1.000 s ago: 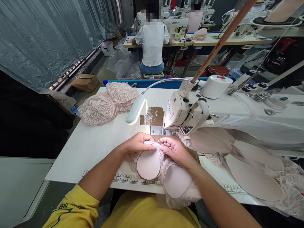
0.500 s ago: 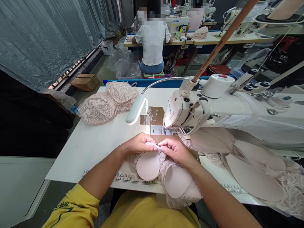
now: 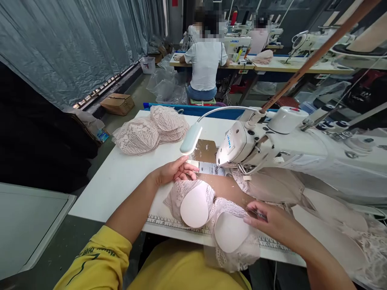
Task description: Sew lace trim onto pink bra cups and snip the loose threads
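Note:
A pink lace bra [image 3: 208,213] with two pale foam cups lies on the white sewing table [image 3: 127,177] right in front of me. My left hand [image 3: 175,171] rests on the far edge of its left cup, fingers curled on the lace. At the right cup's outer edge my right hand [image 3: 266,221] pinches a small dark tool that I cannot make out. The white sewing machine [image 3: 272,141] stands just behind the bra, with its lamp [image 3: 190,139] lit over the needle plate.
A pile of lace cups [image 3: 151,131] lies at the table's far left. More foam cups and lace [image 3: 332,217] lie under the machine arm on the right. A person in a white shirt [image 3: 205,64] sits at a table ahead. A cardboard box [image 3: 117,104] is on the floor.
My right hand has pulled back from the left cup's top edge to the right cup's outer side. The left hand stayed at the far edge. The view has shifted left and down.

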A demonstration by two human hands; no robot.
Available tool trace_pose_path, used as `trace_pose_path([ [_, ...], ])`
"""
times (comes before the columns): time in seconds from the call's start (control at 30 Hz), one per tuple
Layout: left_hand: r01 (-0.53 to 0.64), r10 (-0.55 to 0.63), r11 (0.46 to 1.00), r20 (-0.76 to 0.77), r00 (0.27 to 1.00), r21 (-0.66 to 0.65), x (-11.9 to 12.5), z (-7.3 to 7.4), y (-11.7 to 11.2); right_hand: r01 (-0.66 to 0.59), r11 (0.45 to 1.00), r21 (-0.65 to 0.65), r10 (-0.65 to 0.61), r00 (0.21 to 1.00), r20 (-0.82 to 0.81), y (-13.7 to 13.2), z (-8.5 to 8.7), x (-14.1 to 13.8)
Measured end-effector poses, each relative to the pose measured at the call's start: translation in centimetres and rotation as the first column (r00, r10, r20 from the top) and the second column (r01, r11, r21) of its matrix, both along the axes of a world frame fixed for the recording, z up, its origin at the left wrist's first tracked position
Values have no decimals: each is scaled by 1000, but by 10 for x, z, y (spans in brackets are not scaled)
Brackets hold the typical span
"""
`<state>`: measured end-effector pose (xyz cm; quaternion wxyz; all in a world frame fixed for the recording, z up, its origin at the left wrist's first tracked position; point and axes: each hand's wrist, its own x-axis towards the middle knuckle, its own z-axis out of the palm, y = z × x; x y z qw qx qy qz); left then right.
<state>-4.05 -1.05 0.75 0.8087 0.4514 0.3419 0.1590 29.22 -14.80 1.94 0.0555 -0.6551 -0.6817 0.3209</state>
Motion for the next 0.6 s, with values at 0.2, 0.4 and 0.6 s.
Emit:
trace_pose_path([
  [0.2, 224, -137, 903, -248, 959, 367, 7, 10, -16, 2, 988, 157, 10, 997, -77, -15, 4, -21],
  [0.4, 504, 46, 526, -614, 788, 685, 5, 37, -50, -17, 981, 195, 66, 967, -245, 4, 26, -70],
  [0.6, 556, 441, 331, -646, 624, 763, -64, 82, -52, -176, 901, 396, 352, 829, -434, 54, 27, -151],
])
